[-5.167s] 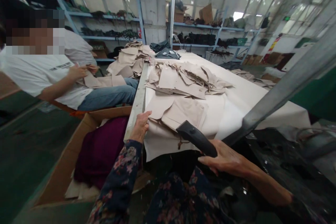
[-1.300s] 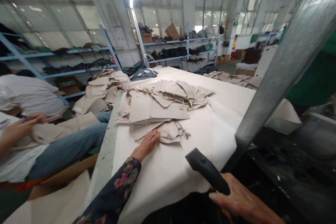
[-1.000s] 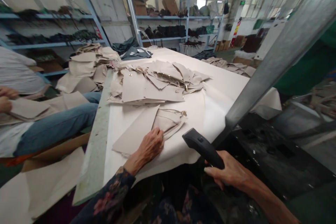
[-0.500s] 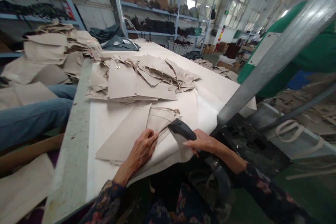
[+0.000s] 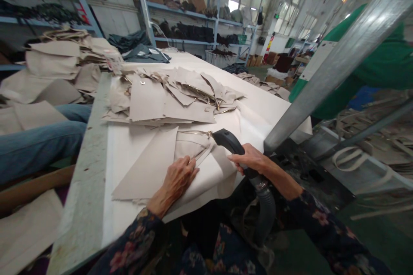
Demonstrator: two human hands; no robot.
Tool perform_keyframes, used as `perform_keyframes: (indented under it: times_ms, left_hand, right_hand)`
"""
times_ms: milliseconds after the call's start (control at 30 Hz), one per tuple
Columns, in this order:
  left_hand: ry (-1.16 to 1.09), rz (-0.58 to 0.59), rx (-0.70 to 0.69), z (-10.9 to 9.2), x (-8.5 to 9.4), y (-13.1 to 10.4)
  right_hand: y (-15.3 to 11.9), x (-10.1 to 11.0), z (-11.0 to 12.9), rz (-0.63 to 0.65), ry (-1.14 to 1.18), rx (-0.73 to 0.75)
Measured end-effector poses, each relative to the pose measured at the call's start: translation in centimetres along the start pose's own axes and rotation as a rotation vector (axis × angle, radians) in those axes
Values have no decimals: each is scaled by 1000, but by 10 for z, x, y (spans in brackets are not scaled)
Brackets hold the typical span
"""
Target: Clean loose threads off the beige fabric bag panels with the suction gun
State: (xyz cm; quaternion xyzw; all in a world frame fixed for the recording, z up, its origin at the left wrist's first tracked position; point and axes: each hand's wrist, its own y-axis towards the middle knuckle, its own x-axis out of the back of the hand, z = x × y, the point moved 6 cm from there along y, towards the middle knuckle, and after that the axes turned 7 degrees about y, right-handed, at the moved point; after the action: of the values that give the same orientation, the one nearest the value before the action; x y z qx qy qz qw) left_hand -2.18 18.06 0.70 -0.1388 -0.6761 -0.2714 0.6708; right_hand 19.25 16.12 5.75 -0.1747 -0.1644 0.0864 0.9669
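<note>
A beige fabric piece (image 5: 146,163) with a gold-coloured zipper (image 5: 193,132) along its far edge lies on the white-covered table (image 5: 222,182). My left hand (image 5: 179,180) rests flat on its near side, fingers stretched out over the cloth. In my right hand (image 5: 253,159) is a black vacuum hose handle (image 5: 230,141), with the fingers wrapped round its grip. Its nozzle end points left, by the zipper's right end, though I cannot tell whether it touches. From the handle a grey ribbed hose (image 5: 266,210) hangs below the table edge.
A pile of similar beige pieces (image 5: 167,99) lies just beyond. More beige cloth (image 5: 53,60) is heaped at the left, beside a person's jeans-clad leg (image 5: 41,142). A slanted metal post (image 5: 309,79) rises at the right, before a person in green (image 5: 377,58).
My right hand has drawn the vacuum hose handle slightly up and right, uncovering more of the zipper's end. My left hand's fingers have gone from bunched to flatter on the cloth.
</note>
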Motion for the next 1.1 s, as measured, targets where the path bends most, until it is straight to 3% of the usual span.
perform_keyframes:
  times_ms: [133,267,433,500,567,700,833,967,1100]
  left_hand:
    - [46,-22,-9,0,-4,2]
    - [45,-8,-11,0,-7,0]
    - [-64,6,31,4,3,-2]
    - [-64,-10,80,14,12,3]
    - [-96,-89,230,35,23,12]
    - [-404,-222,584,84,27,28]
    - [-646,-207,644,109,21,33]
    - [-980,-198,619,114,34,16]
    - [-1230,-214,603,100,48,-10]
  right_hand:
    - [-4,-22,-9,125,46,-25]
    - [19,-39,-13,136,36,-41]
    - [42,-17,5,-89,49,39]
    - [38,-11,8,-66,83,47]
    - [27,-14,8,20,106,42]
    - [3,-33,3,157,112,35]
    - [-13,-46,4,222,138,41]
    - [-18,-55,20,304,151,85]
    - [-17,-75,38,397,163,174]
